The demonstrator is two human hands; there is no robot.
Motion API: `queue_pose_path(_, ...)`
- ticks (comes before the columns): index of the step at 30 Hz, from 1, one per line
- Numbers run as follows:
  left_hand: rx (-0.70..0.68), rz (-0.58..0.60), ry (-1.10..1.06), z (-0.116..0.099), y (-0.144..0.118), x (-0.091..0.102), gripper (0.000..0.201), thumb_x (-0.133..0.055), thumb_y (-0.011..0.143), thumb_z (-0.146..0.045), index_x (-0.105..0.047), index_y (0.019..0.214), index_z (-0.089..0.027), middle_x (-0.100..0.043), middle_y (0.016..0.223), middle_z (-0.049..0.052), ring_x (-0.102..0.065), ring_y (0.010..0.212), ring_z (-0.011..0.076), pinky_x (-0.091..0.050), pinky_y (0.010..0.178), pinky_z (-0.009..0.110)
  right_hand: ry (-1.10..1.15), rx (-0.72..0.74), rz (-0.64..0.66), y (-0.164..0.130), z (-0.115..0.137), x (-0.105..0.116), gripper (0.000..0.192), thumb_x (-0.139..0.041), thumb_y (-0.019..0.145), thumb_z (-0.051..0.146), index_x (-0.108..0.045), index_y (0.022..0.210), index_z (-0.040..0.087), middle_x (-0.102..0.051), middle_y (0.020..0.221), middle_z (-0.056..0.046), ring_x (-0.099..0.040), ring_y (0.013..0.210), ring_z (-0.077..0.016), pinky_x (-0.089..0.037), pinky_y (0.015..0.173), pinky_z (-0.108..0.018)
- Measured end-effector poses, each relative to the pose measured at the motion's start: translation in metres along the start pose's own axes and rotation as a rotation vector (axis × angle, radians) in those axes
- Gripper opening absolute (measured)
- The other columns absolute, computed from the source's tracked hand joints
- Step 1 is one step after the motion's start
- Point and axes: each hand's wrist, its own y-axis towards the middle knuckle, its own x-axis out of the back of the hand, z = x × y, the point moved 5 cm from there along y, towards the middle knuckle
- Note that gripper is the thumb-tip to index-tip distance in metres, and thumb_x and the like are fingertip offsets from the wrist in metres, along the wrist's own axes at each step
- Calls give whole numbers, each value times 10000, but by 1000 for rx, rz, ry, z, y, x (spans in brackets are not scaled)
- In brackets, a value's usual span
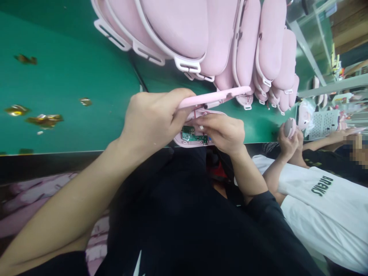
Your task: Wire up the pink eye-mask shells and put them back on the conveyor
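Observation:
My left hand [153, 117] grips a pink plastic shell half [215, 96], fingers wrapped round its left end and tilting it up edge-on. Beneath it, at the table's front edge, lies the matching pink lower shell [191, 145] with its inside showing. A green circuit board [188, 133] sits in that lower shell. My right hand [227, 132] reaches over the lower shell from the right, fingertips pinched together above the board. A small white bit shows at those fingertips, too small to name. Part of a red wire is visible between the two halves.
Several pink rounded cases [178, 27] with white strap loops stand in rows at the back. Scraps of amber film [44, 120] lie on the green table [71, 76]. At right, a co-worker's hands [288, 140] hold a pink part. More pink pieces [43, 191] are below the table, left.

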Motion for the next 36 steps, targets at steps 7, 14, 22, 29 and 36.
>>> queue_pose_path(7, -83, -10, 35, -4, -1, 0, 340, -434, 1154, -383, -762, 1173, -296, -817, 929, -21, -740, 763, 159, -439, 613, 322, -207, 163, 267, 14, 6, 10, 214, -558, 1121, 162, -755, 1174, 227, -766, 1097, -31, -701, 1063, -175, -615, 950, -369)
queue_pose_path(14, -53, 20, -17, -5, -1, 3, 296, -463, 1152, -362, -752, 1174, -303, -822, 952, -20, -735, 770, 165, -430, 635, 342, -432, 188, 456, 17, 20, 6, 211, -526, 1117, 134, -730, 1150, 175, -695, 1112, -69, -596, 1041, -215, -574, 897, -380)
queue_pose_path(22, -104, -90, -66, -2, -3, 4, 215, -539, 1114, -317, -753, 1104, -297, -772, 833, -66, -640, 669, 117, -390, 604, 304, -612, 124, 567, 20, 35, 0, 280, -450, 1134, 123, -724, 1149, 179, -686, 1114, -70, -600, 1069, -214, -533, 870, -366)
queue_pose_path(29, -100, -83, -238, -4, 0, 10, 204, -620, 1056, -173, -786, 1110, -279, -801, 903, -113, -655, 684, 54, -458, 647, 217, -798, 179, 588, 26, 56, -3, 320, -414, 1117, 75, -729, 1129, 131, -715, 1086, -97, -625, 1037, -224, -519, 844, -372)
queue_pose_path(36, -50, -32, -271, -6, -5, 11, 225, -587, 1079, -208, -798, 1135, -261, -808, 923, -78, -713, 759, 85, -496, 710, 216, -846, 173, 595, 28, 69, -11, 293, -428, 1090, 60, -717, 1082, 105, -719, 1060, -119, -615, 959, -236, -494, 794, -385)
